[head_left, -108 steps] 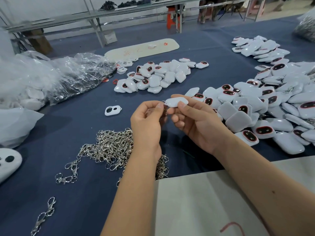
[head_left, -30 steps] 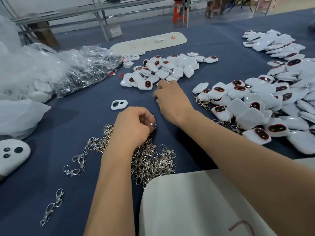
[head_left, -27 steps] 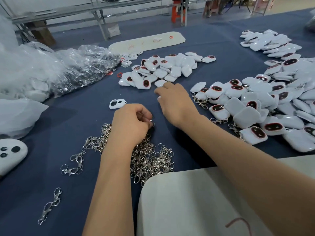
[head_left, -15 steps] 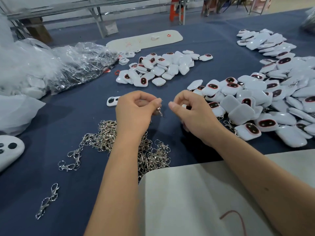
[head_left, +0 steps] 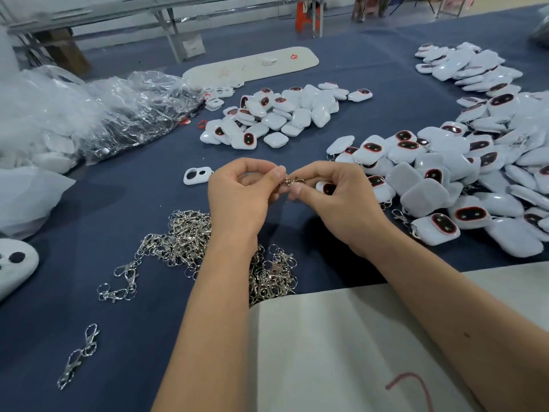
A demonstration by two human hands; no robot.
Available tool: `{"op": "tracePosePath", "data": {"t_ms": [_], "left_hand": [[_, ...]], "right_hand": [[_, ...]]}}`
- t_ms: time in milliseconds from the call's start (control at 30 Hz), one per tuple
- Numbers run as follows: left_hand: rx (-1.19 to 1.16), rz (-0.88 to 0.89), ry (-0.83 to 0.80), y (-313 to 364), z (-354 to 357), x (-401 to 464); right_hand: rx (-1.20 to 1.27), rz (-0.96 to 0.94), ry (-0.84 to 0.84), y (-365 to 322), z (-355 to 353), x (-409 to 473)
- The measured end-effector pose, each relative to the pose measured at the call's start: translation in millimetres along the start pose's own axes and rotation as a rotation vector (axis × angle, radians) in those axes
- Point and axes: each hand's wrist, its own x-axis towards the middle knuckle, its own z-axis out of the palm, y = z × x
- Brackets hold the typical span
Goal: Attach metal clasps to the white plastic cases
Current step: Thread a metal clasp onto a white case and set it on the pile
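My left hand (head_left: pixel 240 197) and my right hand (head_left: pixel 335 200) meet above the blue table, and both pinch one small metal clasp (head_left: pixel 289 182) between thumb and fingertips. Tucked in my right palm is a white plastic case (head_left: pixel 325 188) with a dark red-rimmed window, mostly hidden by the fingers. A heap of loose metal clasps (head_left: pixel 208 248) lies under my left wrist. A large pile of white cases (head_left: pixel 445 179) spreads to the right, and a smaller pile of cases (head_left: pixel 279 114) sits further back in the middle.
A lone white frame piece (head_left: pixel 197 175) lies left of my hands. Clear plastic bags (head_left: pixel 89 114) of parts fill the left side. A pale board (head_left: pixel 356 346) covers the near edge. Two stray clasps (head_left: pixel 78 356) lie at the near left. Another case pile (head_left: pixel 463 66) sits far right.
My right hand reached to the case pile, took a case and came back. My left hand lifted a clasp from the heap. Both hands have closed together on the clasp.
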Motion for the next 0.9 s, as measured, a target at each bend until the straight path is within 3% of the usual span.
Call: {"op": "tracePosePath", "data": {"t_ms": [267, 433, 900], "left_hand": [[0.035, -0.062, -0.09, -0.1, -1.9, 1.3], [0.096, -0.009, -0.206, -2.0, -2.6, -1.2], [0.071, -0.013, -0.069, -2.7, 1.3, 2.2]], "right_hand": [[0.006, 0.018, 0.094, 2.1, 1.0, 2.0], [0.014, 0.034, 0.116, 2.5, 1.5, 1.8], [-0.005, 0.042, 0.126, 1.6, 2.4, 1.7]]}}
